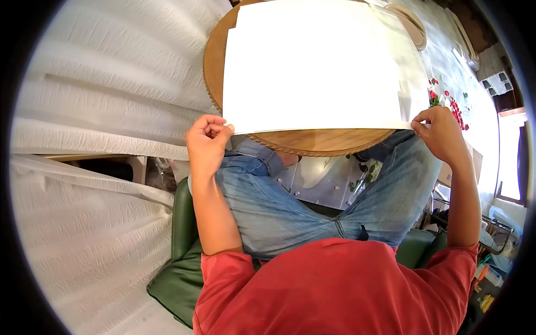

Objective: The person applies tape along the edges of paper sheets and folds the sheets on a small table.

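Observation:
A large white sheet (312, 67) lies over a round wooden table (318, 143), and its near edge runs straight between my two hands. My left hand (208, 139) pinches the sheet's near left corner between thumb and fingers. At the near right corner, my right hand (441, 131) is closed on the same edge. The table's rim shows below the near edge and along the left side. Toward the right the sheet looks a little shaded and creased.
White curtain-like fabric (106, 106) hangs at the left. Red flowers (455, 111) are beyond the table's right side. My legs (312, 206) are under the table's near edge, and I sit on a green chair (183, 223). Assorted items lie at the lower right.

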Available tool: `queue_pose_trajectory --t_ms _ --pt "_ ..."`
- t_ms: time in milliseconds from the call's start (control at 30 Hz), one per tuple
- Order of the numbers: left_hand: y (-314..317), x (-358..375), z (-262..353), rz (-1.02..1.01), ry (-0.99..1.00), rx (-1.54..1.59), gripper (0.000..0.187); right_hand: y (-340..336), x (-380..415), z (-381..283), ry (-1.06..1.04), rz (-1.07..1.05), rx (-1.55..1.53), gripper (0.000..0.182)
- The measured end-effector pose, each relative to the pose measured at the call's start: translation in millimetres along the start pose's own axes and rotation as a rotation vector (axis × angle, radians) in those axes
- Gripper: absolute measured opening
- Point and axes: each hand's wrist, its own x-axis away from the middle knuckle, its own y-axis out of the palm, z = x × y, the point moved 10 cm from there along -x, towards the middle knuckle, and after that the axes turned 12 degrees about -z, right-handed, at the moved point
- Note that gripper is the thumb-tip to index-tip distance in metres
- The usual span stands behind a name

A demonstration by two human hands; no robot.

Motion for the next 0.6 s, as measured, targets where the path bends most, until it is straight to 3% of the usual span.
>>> queue_pose_trajectory --t_ms 600 --pt "-1.3 7.1 7.1 0.039 0.000 -0.140 0.017 7.9 -5.7 4.2 0.024 0.019 0.033 0.018"
